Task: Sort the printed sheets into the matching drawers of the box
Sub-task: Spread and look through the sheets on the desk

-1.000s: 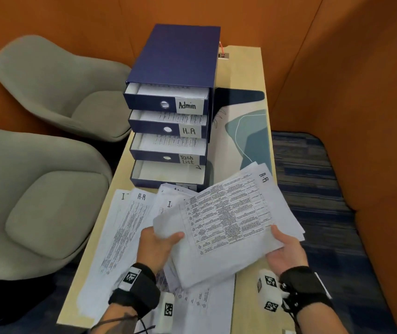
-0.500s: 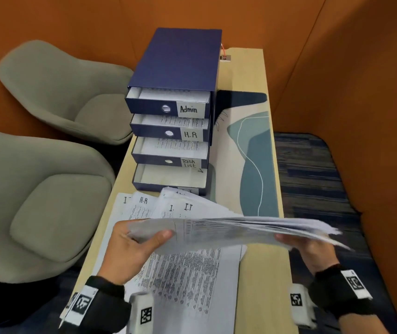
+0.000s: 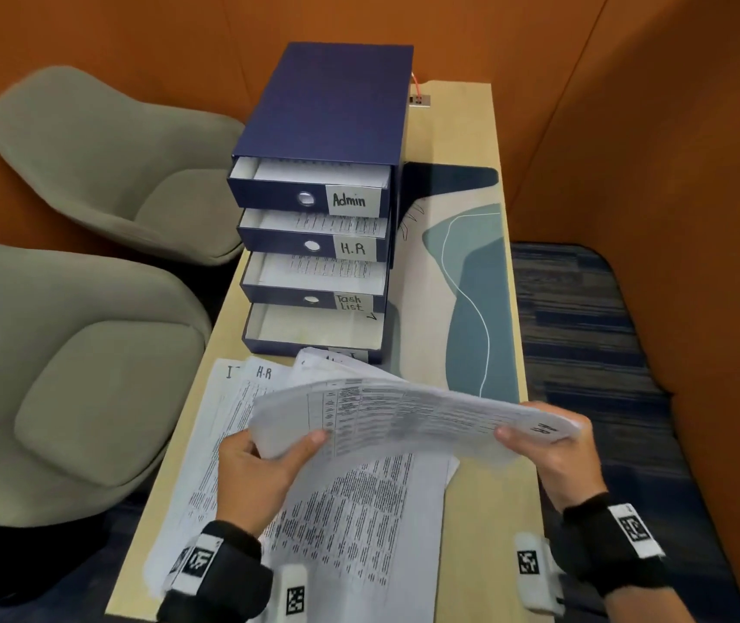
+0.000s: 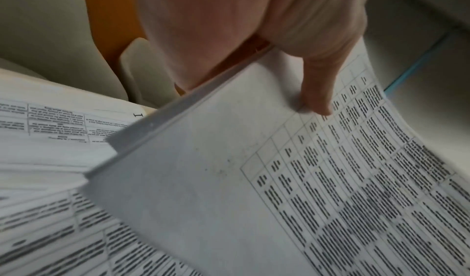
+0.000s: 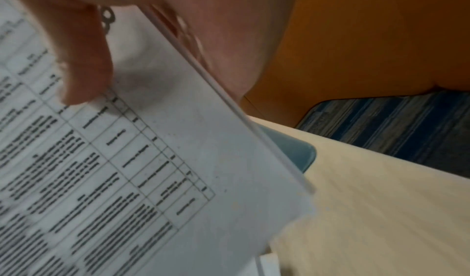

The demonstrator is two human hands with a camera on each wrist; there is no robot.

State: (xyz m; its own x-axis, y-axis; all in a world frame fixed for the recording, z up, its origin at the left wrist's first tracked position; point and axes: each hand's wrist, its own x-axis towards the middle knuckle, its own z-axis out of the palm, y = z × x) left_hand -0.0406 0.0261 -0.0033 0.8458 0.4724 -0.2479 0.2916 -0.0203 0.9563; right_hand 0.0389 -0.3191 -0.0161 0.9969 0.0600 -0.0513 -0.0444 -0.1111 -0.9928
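A thin, limp stack of printed sheets point(image 3: 408, 411) is held above the bench point(image 3: 485, 523), pinched at opposite short edges by the left hand point(image 3: 260, 465) and right hand point(image 3: 552, 451), and is judged light, floppy and apt to slide apart unless gripped at both ends.

An office booth: orange padded walls point(image 3: 651, 128), 2 grey lounge chairs point(image 3: 89, 361), labelled drawer box point(image 3: 323, 173).
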